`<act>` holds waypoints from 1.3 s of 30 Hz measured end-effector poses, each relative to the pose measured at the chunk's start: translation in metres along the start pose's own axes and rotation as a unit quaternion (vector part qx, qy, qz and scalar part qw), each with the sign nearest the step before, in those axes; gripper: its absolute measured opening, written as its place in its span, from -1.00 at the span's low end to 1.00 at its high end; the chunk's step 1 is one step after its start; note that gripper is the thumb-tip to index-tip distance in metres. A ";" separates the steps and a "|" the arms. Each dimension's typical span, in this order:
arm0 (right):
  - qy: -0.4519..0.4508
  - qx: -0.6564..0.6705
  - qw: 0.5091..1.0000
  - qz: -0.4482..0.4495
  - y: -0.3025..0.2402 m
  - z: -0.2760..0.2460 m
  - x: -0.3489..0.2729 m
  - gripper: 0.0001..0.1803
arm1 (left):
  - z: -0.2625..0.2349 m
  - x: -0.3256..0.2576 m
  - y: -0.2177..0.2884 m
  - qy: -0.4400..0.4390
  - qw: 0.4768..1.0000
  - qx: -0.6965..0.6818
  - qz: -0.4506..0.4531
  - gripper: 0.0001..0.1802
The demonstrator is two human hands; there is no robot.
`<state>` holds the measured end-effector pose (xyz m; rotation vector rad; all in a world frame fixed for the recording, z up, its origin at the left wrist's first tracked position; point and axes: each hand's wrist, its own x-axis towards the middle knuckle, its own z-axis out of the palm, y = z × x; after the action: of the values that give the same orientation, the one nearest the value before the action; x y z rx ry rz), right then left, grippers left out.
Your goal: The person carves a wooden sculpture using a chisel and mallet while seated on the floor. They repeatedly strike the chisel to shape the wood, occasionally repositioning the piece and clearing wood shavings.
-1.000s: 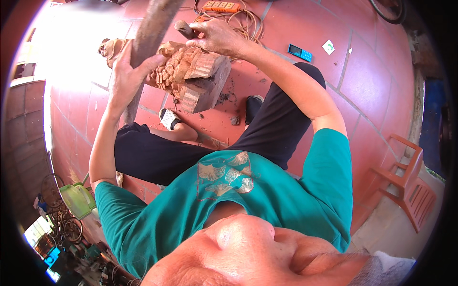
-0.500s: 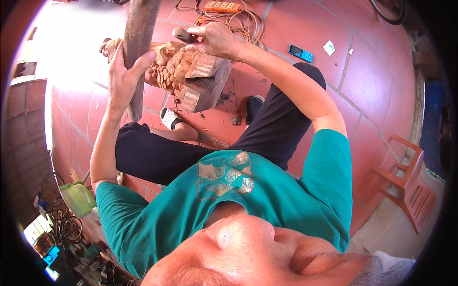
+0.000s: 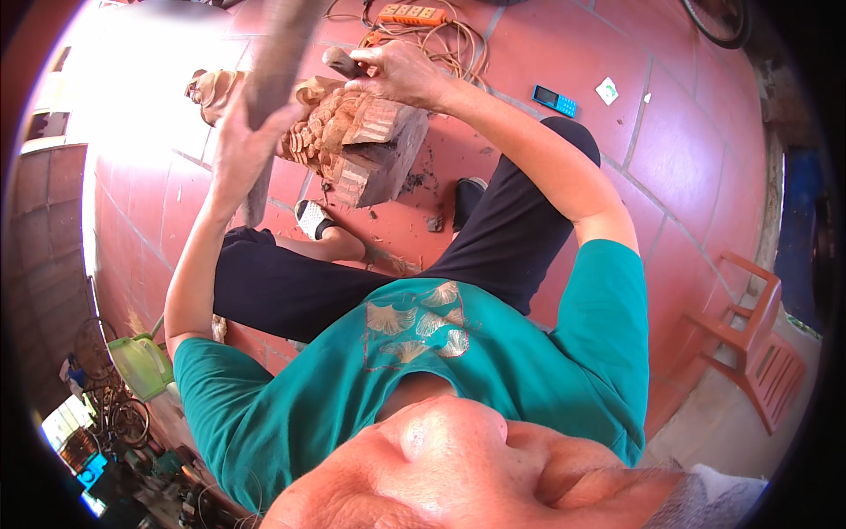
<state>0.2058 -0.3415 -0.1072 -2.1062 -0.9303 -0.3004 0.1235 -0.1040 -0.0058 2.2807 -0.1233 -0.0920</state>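
Note:
My left hand, smeared a little by motion, is wrapped round a long wooden club that stands at a slant. Close to the right of it, my right hand grips a chisel by its short, dark wooden handle; the blade is hidden. Below both hands lies a wood carving with rounded, scale-like relief and a squared, uncarved end block toward the right. The club passes in front of the carving's left part, and the chisel handle's rounded end points toward the club.
Beyond the carving, an orange power strip lies with coiled cords on the red tiled floor. A blue mobile phone is to the right. My shoes and dark wood chips are below the carving. A plastic chair stands at far right.
My left hand has swung the club to the right, closer to the chisel handle. My right hand and the carving have hardly moved.

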 end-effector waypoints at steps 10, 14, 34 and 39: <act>-0.005 0.032 0.998 0.052 0.012 -0.007 -0.006 -0.67 | -0.017 0.003 0.010 -0.038 0.999 -0.008 -0.010 -0.25; -0.012 0.023 0.997 0.078 0.008 -0.014 -0.002 -0.63 | -0.021 0.006 0.004 -0.016 0.998 -0.025 0.050 -0.29; 0.006 0.042 0.999 0.023 0.018 0.005 0.000 -0.65 | -0.007 0.009 0.005 -0.096 0.994 0.039 0.022 -0.28; 0.000 0.054 0.998 0.042 0.008 -0.001 0.003 -0.61 | -0.007 0.005 0.003 -0.006 0.997 -0.014 0.074 -0.28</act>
<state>0.2136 -0.3440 -0.1101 -2.0403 -0.8382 -0.2023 0.1292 -0.1015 0.0009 2.2363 -0.2954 -0.0288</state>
